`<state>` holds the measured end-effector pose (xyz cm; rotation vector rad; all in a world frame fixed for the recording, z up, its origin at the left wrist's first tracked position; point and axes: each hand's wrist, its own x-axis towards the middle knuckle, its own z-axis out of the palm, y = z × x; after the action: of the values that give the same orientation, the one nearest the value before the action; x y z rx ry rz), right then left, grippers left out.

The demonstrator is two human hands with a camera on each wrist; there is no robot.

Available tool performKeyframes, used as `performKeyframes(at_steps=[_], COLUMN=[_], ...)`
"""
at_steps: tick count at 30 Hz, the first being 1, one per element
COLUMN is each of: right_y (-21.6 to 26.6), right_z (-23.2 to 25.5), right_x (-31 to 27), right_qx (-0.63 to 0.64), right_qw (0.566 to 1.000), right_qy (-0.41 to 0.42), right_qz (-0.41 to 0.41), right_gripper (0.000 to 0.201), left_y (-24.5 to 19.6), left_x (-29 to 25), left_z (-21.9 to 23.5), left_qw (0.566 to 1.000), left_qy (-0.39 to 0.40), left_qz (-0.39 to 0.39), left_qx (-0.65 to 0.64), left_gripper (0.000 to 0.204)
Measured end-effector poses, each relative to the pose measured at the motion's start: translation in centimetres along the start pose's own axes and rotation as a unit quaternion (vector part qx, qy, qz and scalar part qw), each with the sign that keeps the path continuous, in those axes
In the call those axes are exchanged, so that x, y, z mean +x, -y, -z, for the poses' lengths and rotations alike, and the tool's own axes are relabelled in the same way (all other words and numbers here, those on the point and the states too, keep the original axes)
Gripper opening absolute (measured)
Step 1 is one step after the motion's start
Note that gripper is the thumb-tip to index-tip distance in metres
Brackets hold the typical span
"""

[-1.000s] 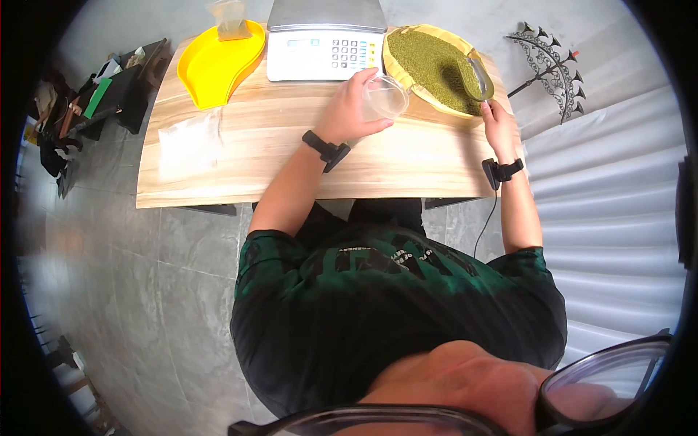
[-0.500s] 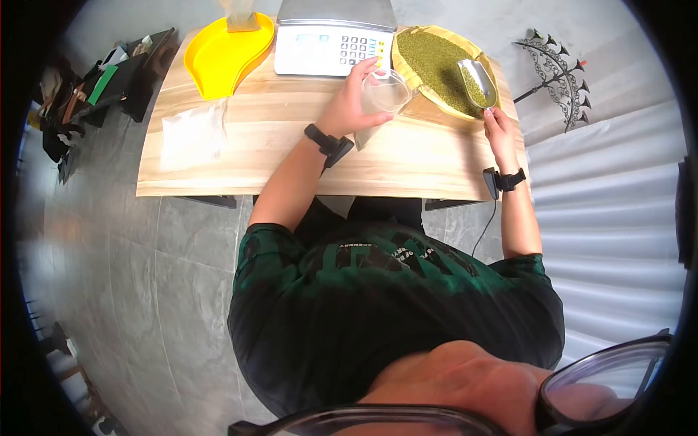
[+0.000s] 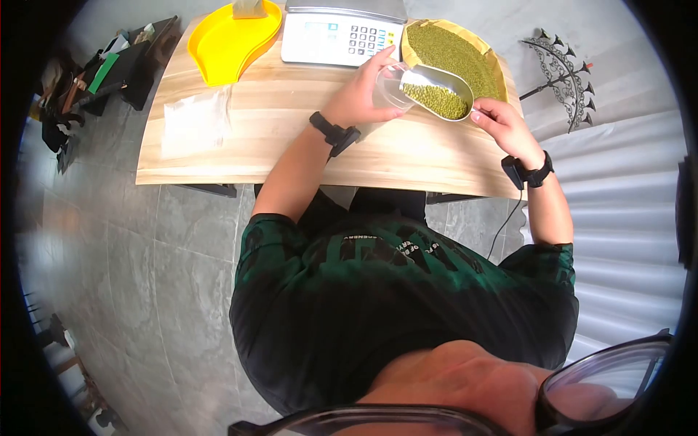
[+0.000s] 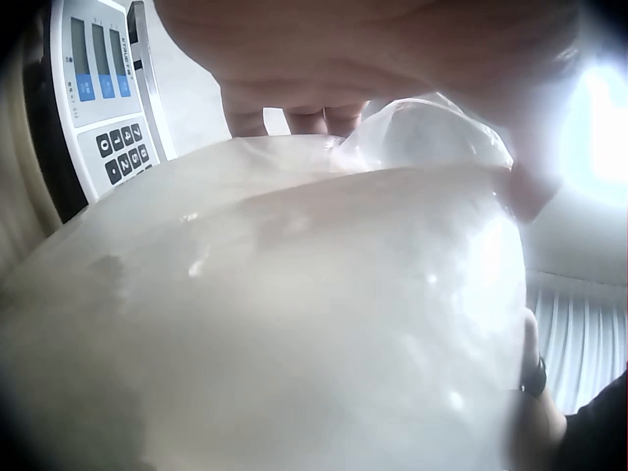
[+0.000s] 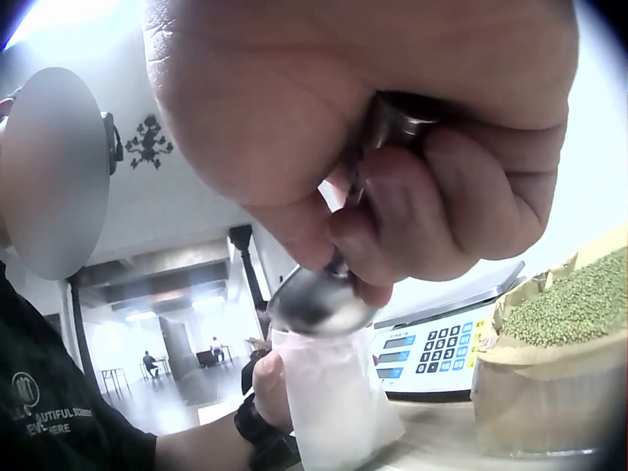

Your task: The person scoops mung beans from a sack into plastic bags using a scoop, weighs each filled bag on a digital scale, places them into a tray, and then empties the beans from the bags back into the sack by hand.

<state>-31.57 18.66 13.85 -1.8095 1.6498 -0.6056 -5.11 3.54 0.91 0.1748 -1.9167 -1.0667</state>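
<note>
Stretching in front of the person, the wooden table (image 3: 313, 152) bears the other things. On its far side, a white scale (image 3: 342, 36) with a metal top stands between a yellow tray (image 3: 225, 47) on the left and a paper sack (image 3: 498, 69) on the right, whose open top shows a mass of small green beans (image 3: 447, 54). A flat, pale plastic sheet or bag (image 3: 196, 123) lies on the left part of the table, nearer the person than the tray. A small bag (image 3: 249, 9) sits at the tray's far end.

The left hand (image 3: 360, 94) holds a clear plastic bag (image 3: 387, 89) near the scale's front, thumb and fingers spread around its wide mouth. The right hand (image 3: 509, 127) has its fingers curled round the handle of a metal scoop (image 3: 426, 74). The scoop is tilted towards the left hand, its front end at the bag's mouth; whether the two touch is hard to tell. Green beans (image 3: 440, 100) lie in the scoop, the smallest things of all.
</note>
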Motion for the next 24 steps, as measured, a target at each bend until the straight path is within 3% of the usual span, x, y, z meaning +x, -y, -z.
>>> performKeyframes(at_steps=[5,14,16,21,23,24], right_y=[4.1,7.8,8.2,7.6,5.6,4.0], right_z=[1.9,2.1,2.0,2.5,4.5,5.7], right_x=[1.0,2.7,2.7,1.7,0.5,0.1], right_qx=[-0.183,-0.326,-0.328,-0.316,-0.201,-0.201], right_qw=[0.977,0.936,0.936,0.943,0.978,0.978], right_qy=[0.109,0.128,0.128,0.1,0.053,0.05], right_qz=[-0.021,0.027,0.03,0.032,0.013,0.01], right_gripper=[0.028,0.027,0.026,0.025,0.031,0.031], left_y=[-0.9,-1.2,-1.3,-1.1,-0.8,-0.7], left_x=[-0.2,-0.1,-0.1,-0.2,-0.1,-0.2], left_z=[-0.5,-0.8,-0.9,-0.7,-0.8,-0.9], left_qw=[0.999,0.997,0.995,0.996,0.997,0.998], left_qy=[0.034,0.048,0.033,0.039,0.044,0.038], left_qz=[-0.015,-0.024,-0.057,-0.04,-0.029,-0.027], left_qx=[0.039,0.054,0.079,0.065,0.047,0.049], left_gripper=[0.106,0.101,0.102,0.103,0.103,0.103])
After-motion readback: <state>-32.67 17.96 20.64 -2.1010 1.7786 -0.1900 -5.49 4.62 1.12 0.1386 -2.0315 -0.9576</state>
